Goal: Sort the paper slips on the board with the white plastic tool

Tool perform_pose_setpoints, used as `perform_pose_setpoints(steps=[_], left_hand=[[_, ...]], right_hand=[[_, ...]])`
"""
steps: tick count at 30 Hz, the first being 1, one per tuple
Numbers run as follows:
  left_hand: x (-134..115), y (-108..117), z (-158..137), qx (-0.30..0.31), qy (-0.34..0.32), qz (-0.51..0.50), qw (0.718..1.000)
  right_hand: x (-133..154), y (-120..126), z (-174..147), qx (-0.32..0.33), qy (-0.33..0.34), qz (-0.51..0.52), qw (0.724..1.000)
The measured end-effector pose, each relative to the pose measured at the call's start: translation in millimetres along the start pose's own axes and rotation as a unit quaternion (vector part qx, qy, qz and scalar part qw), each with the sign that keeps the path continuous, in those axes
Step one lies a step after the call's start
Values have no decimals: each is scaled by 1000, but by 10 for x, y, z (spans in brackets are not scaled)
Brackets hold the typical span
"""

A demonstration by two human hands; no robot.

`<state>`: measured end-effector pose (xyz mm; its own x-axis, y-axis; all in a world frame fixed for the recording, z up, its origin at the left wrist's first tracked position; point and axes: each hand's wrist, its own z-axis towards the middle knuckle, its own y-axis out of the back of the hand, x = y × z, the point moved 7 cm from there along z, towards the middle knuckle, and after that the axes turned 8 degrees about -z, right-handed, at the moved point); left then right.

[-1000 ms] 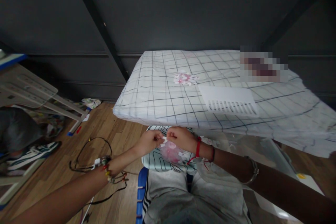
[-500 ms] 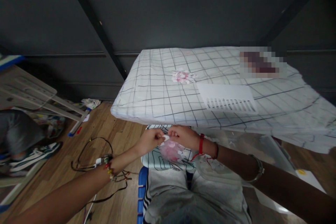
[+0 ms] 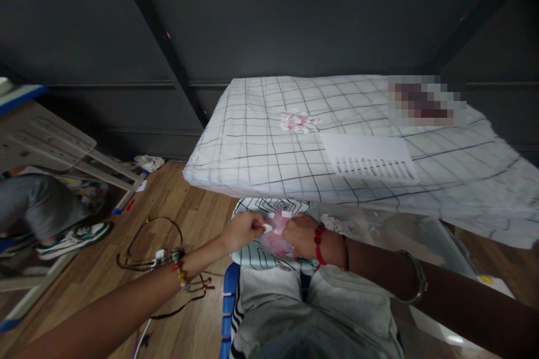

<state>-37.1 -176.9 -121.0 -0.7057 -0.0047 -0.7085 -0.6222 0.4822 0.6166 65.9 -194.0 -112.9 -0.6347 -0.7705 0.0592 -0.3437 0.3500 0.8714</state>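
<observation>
My left hand (image 3: pixel 244 230) has its thumb and forefinger pinched together on a small white piece (image 3: pixel 266 228). Beside it, my right hand (image 3: pixel 301 235) reaches into a heap of pink and white pieces (image 3: pixel 277 240), fingers curled downward. What those fingers hold is hidden. The heap looks partly like clear plastic and lies on a patterned cushion (image 3: pixel 246 256) in front of my knees. A smaller pile of white and pink pieces (image 3: pixel 298 122) rests on the checked cloth of the table (image 3: pixel 252 151).
A white slotted sheet (image 3: pixel 370 151) lies on the table. Under its front edge, right of my hands, stands a clear plastic bin (image 3: pixel 438 241). Black cables (image 3: pixel 168 221) lie on the wooden floor. At left are a person's leg and shoe (image 3: pixel 80 238) and a folding table (image 3: pixel 63 134).
My right hand has come down from the left hand's fingertips into the right side of the pink and white heap. The left hand still pinches, now slightly lower. The view has shifted a little.
</observation>
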Motion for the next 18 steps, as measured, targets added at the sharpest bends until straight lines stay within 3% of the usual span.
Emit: perform_pose_setpoints(steps=[10, 18], left_hand=[[32, -74, -12, 9, -5, -29, 1000], [-56, -85, -8, 1, -13, -86, 996]], right_hand=[[36, -25, -25, 12, 29, -34, 999], [-199, 172, -85, -20, 19, 46, 999]])
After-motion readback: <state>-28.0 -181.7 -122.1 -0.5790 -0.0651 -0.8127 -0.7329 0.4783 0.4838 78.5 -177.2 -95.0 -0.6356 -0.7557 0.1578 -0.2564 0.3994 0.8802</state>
